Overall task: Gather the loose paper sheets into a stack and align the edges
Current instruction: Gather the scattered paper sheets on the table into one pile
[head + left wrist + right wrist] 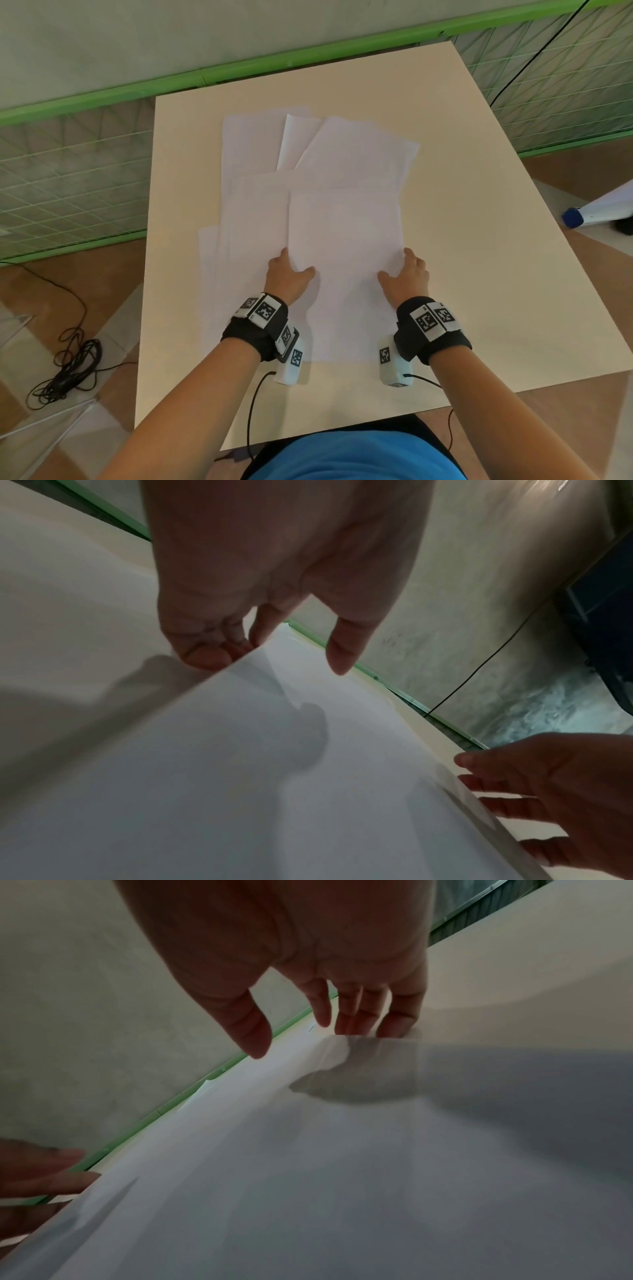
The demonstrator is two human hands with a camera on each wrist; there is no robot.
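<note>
Head view: two hands, left hand (286, 275) and right hand (407, 275), on about six sheets (342, 260).

Desk (479, 274): yours is beige.
Cable (68, 370): black, coiled on the floor (left of the desk).
Fence (68, 171): green-framed mesh behind the desk.

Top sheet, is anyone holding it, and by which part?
Yes. The left hand grips the top sheet at its left edge, the right hand at its right edge, fingers under, thumbs above.
</note>
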